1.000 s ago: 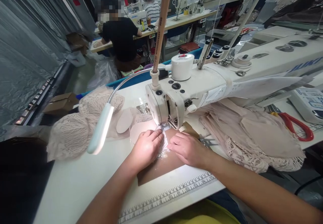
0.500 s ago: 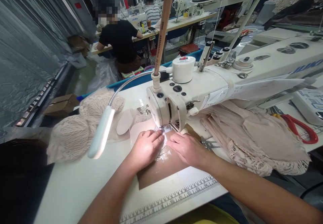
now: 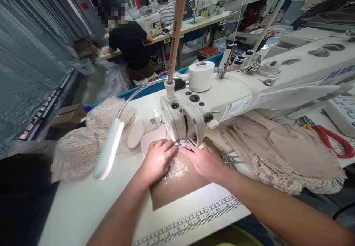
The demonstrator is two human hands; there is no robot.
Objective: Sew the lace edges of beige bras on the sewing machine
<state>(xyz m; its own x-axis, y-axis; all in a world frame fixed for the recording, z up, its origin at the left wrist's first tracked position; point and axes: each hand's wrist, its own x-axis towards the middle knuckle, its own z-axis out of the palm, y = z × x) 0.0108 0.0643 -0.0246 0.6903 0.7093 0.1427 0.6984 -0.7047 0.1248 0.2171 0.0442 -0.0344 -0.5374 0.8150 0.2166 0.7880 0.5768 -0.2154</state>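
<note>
In the head view, both my hands work close in front of the needle of a white sewing machine (image 3: pixel 177 118). My left hand (image 3: pixel 159 157) has its fingers bent and pressed together on a pale beige fabric piece (image 3: pixel 148 137), part of which spreads out left of the needle. My right hand (image 3: pixel 205 161) pinches the work just right of the presser foot, its fingertips nearly meeting the left ones. Glossy, clear, crinkled material (image 3: pixel 177 168) lies below the fingertips, on a brown sheet (image 3: pixel 177 192). My fingers partly cover the stitched spot.
A lit lamp (image 3: pixel 108 150) on a bendy neck hangs at left, near lace-covered cups (image 3: pixel 77 150). Beige lace garments (image 3: pixel 283 142) and red-handled scissors (image 3: pixel 332 140) lie at right. A printed ruler (image 3: pixel 191 224) runs along the table's front. Another person (image 3: pixel 129 46) sits farther back.
My right hand has shifted slightly left and toward the needle, its fingertips now closer to my left ones. More of the glossy material shows below my hands. The view has shifted slightly.
</note>
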